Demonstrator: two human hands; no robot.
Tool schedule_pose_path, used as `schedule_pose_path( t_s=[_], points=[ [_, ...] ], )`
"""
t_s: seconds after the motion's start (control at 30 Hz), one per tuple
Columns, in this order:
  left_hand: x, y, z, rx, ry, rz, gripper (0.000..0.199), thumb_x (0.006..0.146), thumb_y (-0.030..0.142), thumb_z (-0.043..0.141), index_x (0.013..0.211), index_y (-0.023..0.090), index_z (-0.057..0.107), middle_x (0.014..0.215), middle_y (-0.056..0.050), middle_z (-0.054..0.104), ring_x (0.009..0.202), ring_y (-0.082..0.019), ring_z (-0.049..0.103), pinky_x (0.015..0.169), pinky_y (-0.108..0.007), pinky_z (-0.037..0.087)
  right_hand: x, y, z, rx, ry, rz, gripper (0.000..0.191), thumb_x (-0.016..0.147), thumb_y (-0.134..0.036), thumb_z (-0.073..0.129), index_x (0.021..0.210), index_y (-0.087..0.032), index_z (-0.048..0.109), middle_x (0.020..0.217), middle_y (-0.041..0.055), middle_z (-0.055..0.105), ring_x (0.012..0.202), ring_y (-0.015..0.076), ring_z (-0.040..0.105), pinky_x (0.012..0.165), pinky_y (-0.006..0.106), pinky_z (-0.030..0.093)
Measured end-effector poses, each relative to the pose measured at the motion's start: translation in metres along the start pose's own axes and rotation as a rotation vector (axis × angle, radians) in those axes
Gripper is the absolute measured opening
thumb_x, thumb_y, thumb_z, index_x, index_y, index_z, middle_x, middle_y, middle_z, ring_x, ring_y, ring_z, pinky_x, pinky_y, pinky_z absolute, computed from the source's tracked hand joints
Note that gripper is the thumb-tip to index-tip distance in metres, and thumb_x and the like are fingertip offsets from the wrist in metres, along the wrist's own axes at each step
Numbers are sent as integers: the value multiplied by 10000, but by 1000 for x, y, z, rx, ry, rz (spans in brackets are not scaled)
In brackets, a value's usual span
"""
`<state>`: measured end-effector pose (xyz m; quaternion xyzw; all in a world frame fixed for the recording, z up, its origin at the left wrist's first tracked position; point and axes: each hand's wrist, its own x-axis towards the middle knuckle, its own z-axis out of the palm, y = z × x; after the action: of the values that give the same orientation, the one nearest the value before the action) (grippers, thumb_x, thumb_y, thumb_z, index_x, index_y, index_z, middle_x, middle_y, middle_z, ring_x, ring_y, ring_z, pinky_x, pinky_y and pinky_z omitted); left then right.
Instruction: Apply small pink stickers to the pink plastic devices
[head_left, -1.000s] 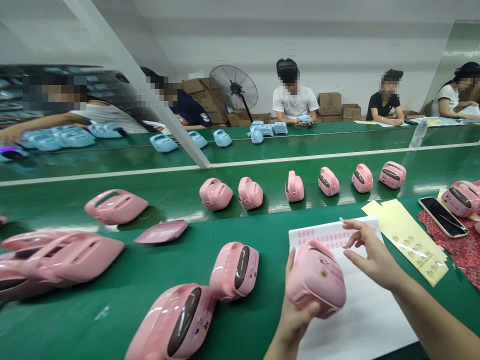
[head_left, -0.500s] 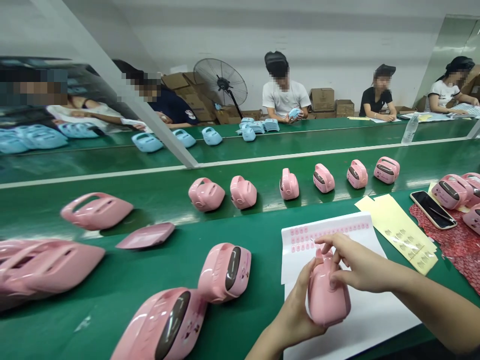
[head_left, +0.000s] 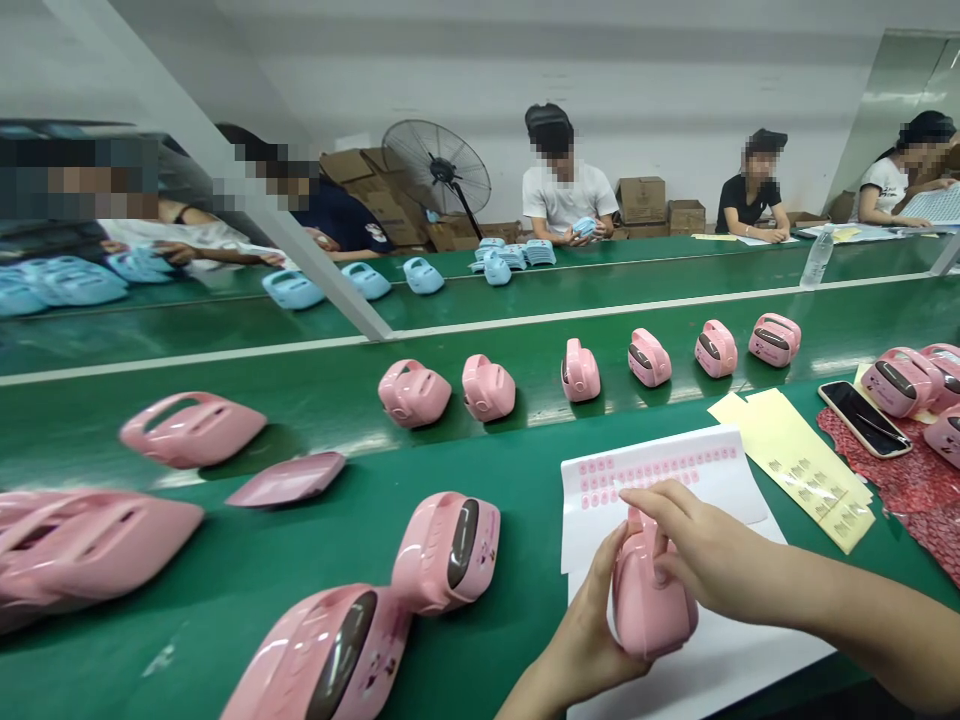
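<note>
A pink plastic case with a carry handle (head_left: 651, 600) is tilted up over the white paper in front of me. My left hand (head_left: 596, 625) wraps round its left side and underside, fingers closed on it. From the right, my right hand (head_left: 694, 545) reaches over the case's handle end, with the thumb pressed against its side and the index finger stretched across the top. Whether something small sits under those fingertips I cannot make out. Beneath lies a sheet of small pink stickers (head_left: 652, 468) in rows on the white paper (head_left: 765, 640).
Several pink cases (head_left: 450, 552) stand on the green table (head_left: 315, 540) to the left, and more line the belt (head_left: 517, 330). At right lie yellow sticker sheets (head_left: 802, 460), a phone (head_left: 864, 418) and red bubble wrap (head_left: 911, 490). Co-workers sit opposite, beyond a slanted post (head_left: 300, 240).
My right hand has shifted slightly down and left over the handle, its index finger now straighter. The case stays in my left hand. Across the belt, a co-worker's hands have moved onto blue cases.
</note>
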<state>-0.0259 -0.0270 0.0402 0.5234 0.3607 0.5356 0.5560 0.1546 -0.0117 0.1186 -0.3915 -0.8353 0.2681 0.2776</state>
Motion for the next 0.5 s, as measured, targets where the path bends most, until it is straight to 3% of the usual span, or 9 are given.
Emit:
schedule_pose_path(
  t_s=[0.17,0.27,0.33,0.4,0.5],
  points=[
    [-6,-5,15,42,191,72,952,330,-7,775,1217,275,573,1180,-93,628,1156,-365,509,1043,-536,206,-16,3,11,-161,194,-122,700,821,-115,515,1424,-223,175,1424,175,358,1243,283,447,919,407,484],
    [-7,-10,12,15,226,56,943,317,30,792,1205,264,578,1197,-98,616,1219,-377,447,1040,-496,273,-18,1,14,-169,248,-259,657,881,-127,428,1437,-200,85,1377,183,429,1237,251,460,923,394,477],
    [-6,-15,3,116,121,61,975,354,56,790,1268,254,514,1251,-118,582,1223,-383,443,1018,-494,324,-15,2,17,-191,254,-369,608,896,-94,354,1434,-176,81,1288,172,526,1214,236,484,902,392,480],
    [-6,-18,-8,264,-78,82,1029,424,77,774,1357,274,386,1315,-136,530,1219,-381,451,992,-509,358,-11,7,17,-229,289,-412,576,892,-65,316,1422,-157,111,1191,169,594,1147,242,537,853,406,487],
    [-7,-19,-17,324,-283,94,1110,476,100,779,1411,344,232,1385,-131,452,1243,-382,421,990,-528,351,-6,20,12,-189,342,-329,535,884,-59,328,1384,-183,182,1098,144,633,1010,223,603,805,408,485]
  ],
)
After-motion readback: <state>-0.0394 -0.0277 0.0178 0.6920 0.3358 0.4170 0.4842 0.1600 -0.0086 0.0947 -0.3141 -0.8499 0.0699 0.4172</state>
